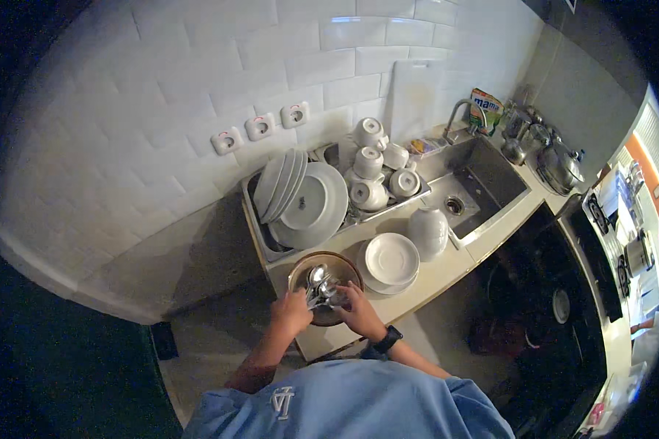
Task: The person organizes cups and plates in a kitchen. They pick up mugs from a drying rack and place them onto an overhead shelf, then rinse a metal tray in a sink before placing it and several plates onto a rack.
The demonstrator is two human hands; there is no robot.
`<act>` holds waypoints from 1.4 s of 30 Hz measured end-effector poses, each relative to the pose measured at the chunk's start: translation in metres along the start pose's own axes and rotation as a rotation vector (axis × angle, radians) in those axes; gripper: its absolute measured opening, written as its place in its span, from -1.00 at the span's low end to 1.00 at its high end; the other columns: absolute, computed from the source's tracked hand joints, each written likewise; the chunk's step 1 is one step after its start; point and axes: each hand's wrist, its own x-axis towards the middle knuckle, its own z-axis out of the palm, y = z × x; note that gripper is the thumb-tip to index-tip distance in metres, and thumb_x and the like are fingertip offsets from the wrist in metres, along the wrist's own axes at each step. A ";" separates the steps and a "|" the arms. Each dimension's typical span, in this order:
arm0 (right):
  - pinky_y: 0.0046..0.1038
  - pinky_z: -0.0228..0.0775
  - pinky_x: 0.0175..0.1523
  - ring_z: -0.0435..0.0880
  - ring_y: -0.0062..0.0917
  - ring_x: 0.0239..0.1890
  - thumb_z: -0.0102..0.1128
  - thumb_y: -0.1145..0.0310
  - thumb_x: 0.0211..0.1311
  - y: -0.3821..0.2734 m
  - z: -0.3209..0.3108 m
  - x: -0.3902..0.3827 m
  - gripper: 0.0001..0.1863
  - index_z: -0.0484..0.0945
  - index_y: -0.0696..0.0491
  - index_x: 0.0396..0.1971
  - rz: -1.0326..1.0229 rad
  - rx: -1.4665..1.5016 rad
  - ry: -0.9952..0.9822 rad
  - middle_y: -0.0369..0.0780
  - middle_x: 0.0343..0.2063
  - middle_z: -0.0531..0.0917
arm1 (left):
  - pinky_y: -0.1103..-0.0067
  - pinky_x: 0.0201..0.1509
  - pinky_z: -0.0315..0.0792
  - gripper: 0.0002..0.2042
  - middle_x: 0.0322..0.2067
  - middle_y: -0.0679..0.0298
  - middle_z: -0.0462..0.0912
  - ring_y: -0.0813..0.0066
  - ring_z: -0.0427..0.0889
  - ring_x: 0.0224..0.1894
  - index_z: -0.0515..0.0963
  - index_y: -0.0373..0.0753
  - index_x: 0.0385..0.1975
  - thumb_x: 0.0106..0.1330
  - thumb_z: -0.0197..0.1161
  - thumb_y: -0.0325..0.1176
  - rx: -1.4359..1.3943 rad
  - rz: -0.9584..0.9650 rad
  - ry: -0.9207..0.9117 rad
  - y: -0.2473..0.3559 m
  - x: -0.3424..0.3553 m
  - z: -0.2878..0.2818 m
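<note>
A round brown-rimmed bowl (344,261) sits at the counter's near edge, in front of me. My left hand (291,311) is over its left side, fingers closed around the handles of several metal spoons (318,275). The bowls of those spoons point away from me, above the inside of the bowl. My right hand (359,314), with a dark watch (389,338) on the wrist, reaches over the bowl's right side. Its fingers are bent at the spoons; whether they grip one is too small to make out.
A metal drainer (279,255) behind the bowl carries leaning white plates (322,197) and stacked white cups (368,162). White saucers (392,257) and a stack of white bowls (427,233) stand to the right. Beyond lies a steel sink (483,183) with a faucet (458,110); lidded pots (559,164) sit farther right.
</note>
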 end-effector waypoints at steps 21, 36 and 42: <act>-0.51 0.46 -0.19 0.59 -0.52 -0.28 0.15 0.56 0.04 0.001 -0.010 -0.014 -0.65 0.46 0.09 -0.10 -0.035 0.214 0.040 -0.15 0.00 0.42 | 0.18 0.04 0.27 -0.36 -0.04 0.04 0.27 -0.01 0.30 0.04 0.30 -0.15 0.00 -0.14 0.42 -0.19 0.057 0.080 0.484 0.020 -0.020 -0.012; -0.54 0.42 -0.21 0.55 -0.59 -0.30 0.09 0.49 0.17 0.019 -0.143 -0.007 -0.79 0.51 0.09 -0.17 -0.007 0.374 -0.062 -0.24 -0.28 0.56 | 0.39 -0.24 0.46 -0.81 -0.39 0.17 0.57 0.21 0.58 -0.34 0.52 -0.24 -0.29 0.08 0.24 -0.41 -0.396 0.498 0.457 0.134 0.013 0.001; -0.57 0.41 -0.15 0.56 -0.64 -0.27 0.08 0.53 0.18 0.079 -0.228 0.009 -0.81 0.51 0.14 -0.18 0.002 0.367 -0.268 -0.26 -0.28 0.60 | 0.37 -0.27 0.44 -0.82 -0.40 0.17 0.57 0.18 0.57 -0.35 0.51 -0.23 -0.30 0.09 0.22 -0.39 -0.364 0.413 0.524 0.228 0.039 0.032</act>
